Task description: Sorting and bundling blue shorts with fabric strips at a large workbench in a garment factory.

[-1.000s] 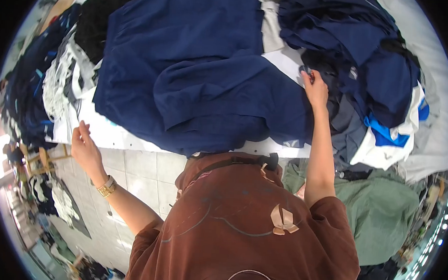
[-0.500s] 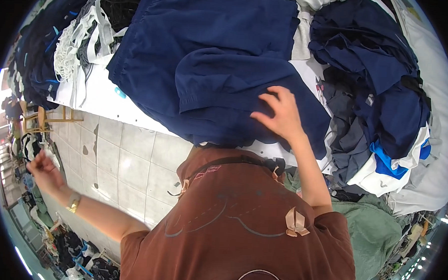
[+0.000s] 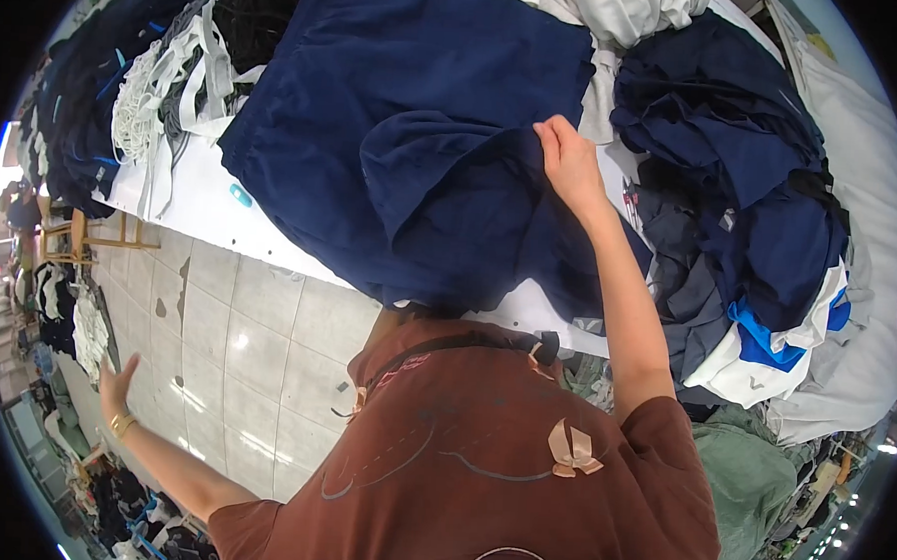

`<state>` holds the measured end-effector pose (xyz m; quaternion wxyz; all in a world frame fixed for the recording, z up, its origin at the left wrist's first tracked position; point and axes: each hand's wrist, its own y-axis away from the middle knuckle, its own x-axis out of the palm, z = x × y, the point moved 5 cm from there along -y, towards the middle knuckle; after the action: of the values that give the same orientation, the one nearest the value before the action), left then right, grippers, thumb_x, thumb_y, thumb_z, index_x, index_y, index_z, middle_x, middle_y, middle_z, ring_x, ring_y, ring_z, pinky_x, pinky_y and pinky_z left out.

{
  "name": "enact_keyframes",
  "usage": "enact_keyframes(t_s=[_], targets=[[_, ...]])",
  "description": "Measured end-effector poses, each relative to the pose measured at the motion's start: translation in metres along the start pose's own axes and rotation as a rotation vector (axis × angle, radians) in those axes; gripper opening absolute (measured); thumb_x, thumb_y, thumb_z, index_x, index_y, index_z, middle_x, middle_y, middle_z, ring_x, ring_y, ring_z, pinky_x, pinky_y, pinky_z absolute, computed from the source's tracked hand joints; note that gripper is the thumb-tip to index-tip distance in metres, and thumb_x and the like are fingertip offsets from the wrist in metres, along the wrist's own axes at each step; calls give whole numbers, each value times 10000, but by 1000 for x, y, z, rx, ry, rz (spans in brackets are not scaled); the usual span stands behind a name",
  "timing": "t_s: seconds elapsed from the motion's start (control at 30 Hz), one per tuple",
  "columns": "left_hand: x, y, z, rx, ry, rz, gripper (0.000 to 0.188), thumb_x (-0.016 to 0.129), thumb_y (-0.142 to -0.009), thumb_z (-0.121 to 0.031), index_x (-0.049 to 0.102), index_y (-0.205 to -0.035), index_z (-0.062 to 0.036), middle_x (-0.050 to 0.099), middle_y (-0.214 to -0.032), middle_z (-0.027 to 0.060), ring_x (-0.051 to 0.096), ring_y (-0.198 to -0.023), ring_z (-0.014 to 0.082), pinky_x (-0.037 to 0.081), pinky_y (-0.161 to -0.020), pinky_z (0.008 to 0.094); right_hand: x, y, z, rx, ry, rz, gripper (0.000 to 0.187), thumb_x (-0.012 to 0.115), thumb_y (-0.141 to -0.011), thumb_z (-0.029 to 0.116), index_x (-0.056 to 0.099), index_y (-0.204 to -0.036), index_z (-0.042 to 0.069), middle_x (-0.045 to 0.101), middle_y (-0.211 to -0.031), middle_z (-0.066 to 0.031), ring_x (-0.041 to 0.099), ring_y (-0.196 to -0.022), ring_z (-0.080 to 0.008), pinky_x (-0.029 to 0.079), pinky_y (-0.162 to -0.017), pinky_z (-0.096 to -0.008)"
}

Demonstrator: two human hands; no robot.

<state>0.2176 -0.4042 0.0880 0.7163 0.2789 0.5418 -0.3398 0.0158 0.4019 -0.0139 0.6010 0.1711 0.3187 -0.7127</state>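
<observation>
My right hand point(image 3: 571, 165) pinches the edge of a navy garment point(image 3: 463, 186), lifting it so that the cloth folds over and drapes toward me. This garment rests on a larger navy piece point(image 3: 398, 53) with a gathered edge at its left, laid flat on the white table. Out to the left, past the table's front edge, my left hand point(image 3: 115, 391) hangs over the floor. Its fingers are spread and nothing shows in them.
A heap of navy and grey garments point(image 3: 726, 122) fills the table's right side. White tapes and cords point(image 3: 192, 79) lie at the left, near a small light-blue object point(image 3: 240, 195). A wooden stool point(image 3: 80, 236) stands on the tiled floor beyond the table.
My right hand has moved up and away, closing on the garment's edge and raising it. The left hand has swung lower and nearer to me, still empty.
</observation>
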Motion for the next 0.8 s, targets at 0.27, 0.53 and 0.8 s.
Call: enact_keyframes(t_s=[0.27,0.53,0.8], targets=[[-53,139,-409,716,456,-326,229,674,-731,-236,626,-815,-29,600,-925,168,489,-1053,314,338,-927,433,-5,-31,2,-17,-12,30,228,529,-864,215,562,-810,-4,568,-707,-212,576,-700,-368,430,-597,-393],[-19,235,-543,1049,561,-255,384,620,-721,-134,497,-1082,-87,515,-956,100,515,-838,223,452,-646,323,-22,40,8,132,-382,147,197,636,-804,152,541,-916,21,516,-753,-16,450,-669,-77,396,-608,-227],[-45,194,-538,848,657,-55,298,513,-753,-24,475,-1045,-63,549,-912,132,569,-795,265,472,-623,290,-33,171,-71,273,177,374,277,615,-770,154,527,-1005,35,574,-730,-124,601,-632,-291,493,-591,-336]])
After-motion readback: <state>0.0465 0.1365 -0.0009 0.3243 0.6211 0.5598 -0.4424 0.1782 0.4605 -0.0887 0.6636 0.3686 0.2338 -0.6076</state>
